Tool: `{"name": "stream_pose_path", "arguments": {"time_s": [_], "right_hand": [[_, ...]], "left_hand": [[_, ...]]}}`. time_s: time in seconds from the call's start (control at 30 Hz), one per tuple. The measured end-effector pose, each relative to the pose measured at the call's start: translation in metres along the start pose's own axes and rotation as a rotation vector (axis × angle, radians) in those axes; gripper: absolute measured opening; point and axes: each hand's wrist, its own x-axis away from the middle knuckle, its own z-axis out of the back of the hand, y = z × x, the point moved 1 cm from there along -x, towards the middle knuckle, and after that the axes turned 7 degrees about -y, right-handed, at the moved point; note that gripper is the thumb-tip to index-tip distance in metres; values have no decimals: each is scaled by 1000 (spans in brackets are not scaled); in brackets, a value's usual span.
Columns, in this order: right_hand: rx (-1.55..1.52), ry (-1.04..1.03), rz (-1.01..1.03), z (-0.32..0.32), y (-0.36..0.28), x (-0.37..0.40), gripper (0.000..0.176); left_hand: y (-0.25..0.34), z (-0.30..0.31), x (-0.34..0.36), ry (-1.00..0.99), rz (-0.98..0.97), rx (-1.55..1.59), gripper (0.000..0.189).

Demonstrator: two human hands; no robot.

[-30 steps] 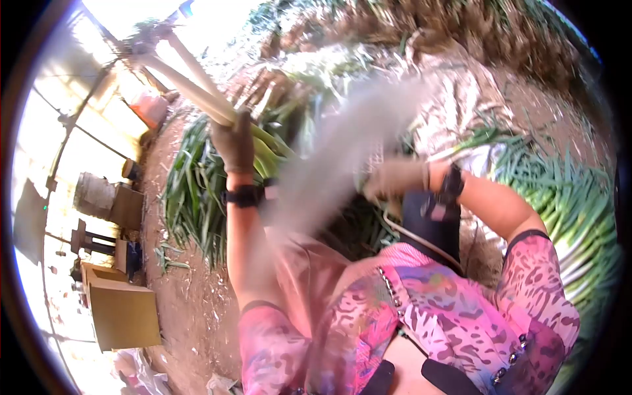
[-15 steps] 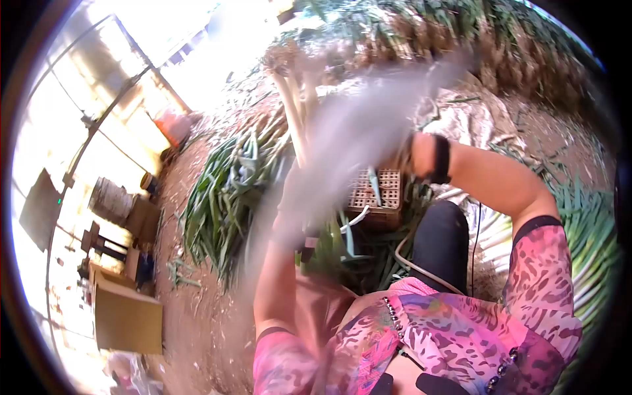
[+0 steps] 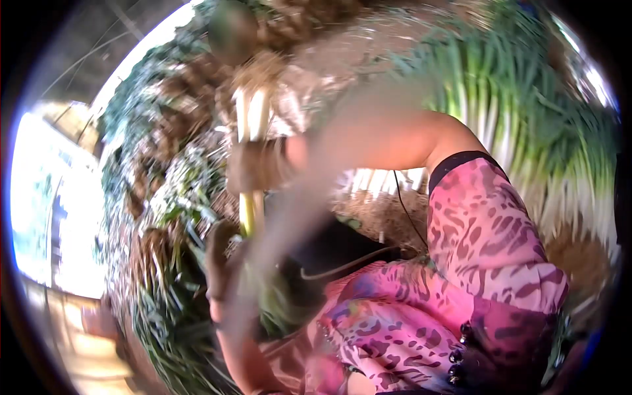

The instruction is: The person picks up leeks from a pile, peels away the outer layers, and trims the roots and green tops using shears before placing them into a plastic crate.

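A small bunch of long green onions (image 3: pixel 246 214) stands upright before me, roots at the top, white stalks in the middle, leaves hanging below. My right hand (image 3: pixel 253 166), in a brownish glove, is wrapped round the white stalks. Lower down, my left hand (image 3: pixel 224 260), also gloved, is closed at the greener part of the same bunch. Its fingers are partly blurred. A pale, smeared streak crosses the view in front of both arms and hides part of the leaves; what it is I cannot make out.
Cleaned green onions (image 3: pixel 490 112) lie in a long row at the right. Untrimmed, root-covered green onions (image 3: pixel 174 112) are heaped at the back left, with another leafy pile (image 3: pixel 158 289) near my left arm. A dark cord (image 3: pixel 408 214) hangs beside my right sleeve.
My view has swung to the right, bringing the row of cleaned onions into sight. My right hand has come across to the white stalks. The crate is out of view.
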Motion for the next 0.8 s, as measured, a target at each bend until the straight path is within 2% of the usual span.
{"name": "stream_pose_path", "arguments": {"time_s": [0.03, 0.07, 0.1, 0.13, 0.2, 0.3, 0.33, 0.37, 0.43, 0.47, 0.5, 0.53, 0.57, 0.6, 0.67, 0.7, 0.77, 0.8], "right_hand": [[94, -174, -122, -2, 16, 35, 10], [246, -448, -295, -3, 38, 81, 18], [323, -676, -444, 9, 56, 126, 14], [137, -699, -755, 31, 70, 176, 13], [-95, -579, -1352, 85, 87, 263, 22], [-51, -372, -1757, 118, 81, 385, 38], [-92, -488, -1970, 123, 78, 420, 45], [-64, -544, -2088, 119, 69, 462, 51], [-18, -774, -2357, 95, 45, 546, 46], [-98, -778, -2489, 71, 23, 615, 48], [-263, -906, -2423, 57, -2, 667, 66], [-153, -762, -2544, 46, -17, 676, 63], [-114, -767, -2554, 28, -19, 692, 63], [-75, -786, -2564, 15, -25, 703, 62], [-322, -695, -2560, 44, -22, 658, 61], [-268, -680, -2554, 46, -23, 648, 55], [-402, -759, -2506, 50, -20, 647, 59], [-439, -785, -2491, 49, -22, 649, 62]], "left_hand": [[-5, 0, -4, 102, -91, -118, 46], [1, 10, -8, 240, -39, -118, 48], [3, 23, -8, 307, -50, -166, 47], [1, 37, -8, 377, -58, -215, 46], [-12, 58, -7, 417, 13, -65, 41], [-41, 60, -6, 400, 105, -57, 38], [-51, 58, -3, 406, 158, -100, 39], [-60, 52, 0, 351, 189, -71, 37], [-72, 35, 1, 239, 256, -13, 35], [-71, 20, 0, 197, 258, -38, 31], [-81, 10, 1, 145, 313, 34, 30], [-95, 0, 2, 102, 368, 103, 28], [-107, -10, 3, 97, 425, 191, 29], [-107, -20, 5, 59, 444, 152, 30], [-184, -38, 25, 74, 579, 258, 29], [-200, -57, 38, 26, 502, 162, 29], [-226, -81, 64, -298, 305, -227, 31], [-242, -99, 78, -434, 249, -324, 31]]}}
